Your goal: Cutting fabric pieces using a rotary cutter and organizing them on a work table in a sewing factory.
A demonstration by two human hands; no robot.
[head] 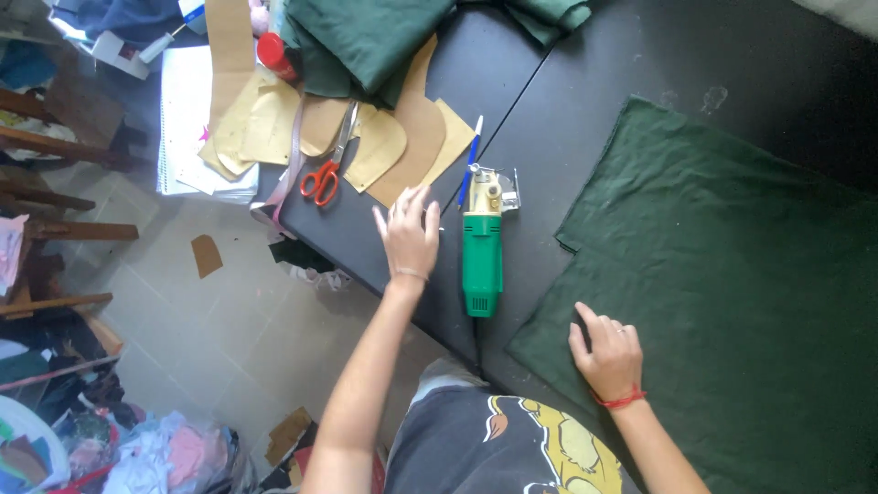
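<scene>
Right hand [607, 355] flat on green cloth [732, 302], cloth's far edge cut off

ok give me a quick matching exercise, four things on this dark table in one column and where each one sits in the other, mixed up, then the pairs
Things
1. orange-handled scissors
2. green electric cutter
3. large dark green cloth
4. blue pen

Places
A. spread flat, under the right hand
B. just right of the left hand, cord end toward the person
C. on the tan paper patterns, above and left of the left hand
D. slanted, above the cutter's metal head

Pairs: 1-C, 2-B, 3-A, 4-D
</scene>
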